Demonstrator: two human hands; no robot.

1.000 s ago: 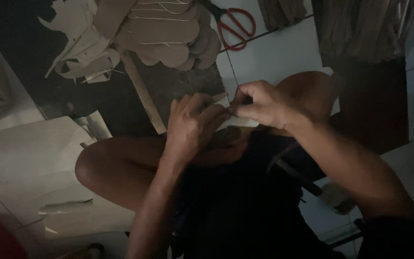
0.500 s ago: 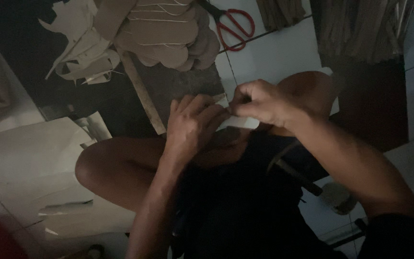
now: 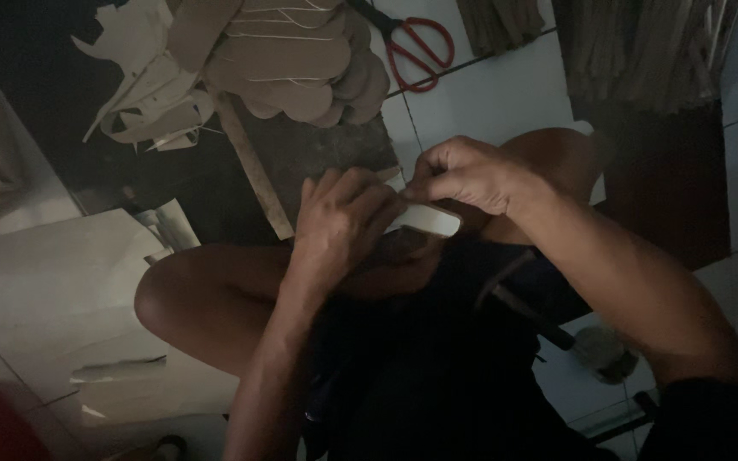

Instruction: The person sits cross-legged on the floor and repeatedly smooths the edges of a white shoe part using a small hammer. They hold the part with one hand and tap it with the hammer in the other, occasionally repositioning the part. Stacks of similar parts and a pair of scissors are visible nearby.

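Pale strip, looks like thin card or leather, sits pinched between both hands over the person's lap, just above the bent knees. Left hand curls over its near end, fingers closed on it and on something dark underneath; what that dark piece is can't be made out in this light. Right hand grips the strip's upper edge, thumb and fingers clenched tight on it.

Judgement: the step in hand is pressing or folding the strip against the dark piece, mid-way, not a pick-up or a put-down. Next move likely calls for steady counter-pressure from the left hand while the right works along the edge; the dim light makes alignment hard to check.

Surroundings: stack of brown sole-shaped cut-outs on the floor ahead, well apart from the hands. Red-handled scissors lie on the white tiles beyond, untouched. Wooden stick runs diagonally near the left hand. Pale card sheets lie off to the left.
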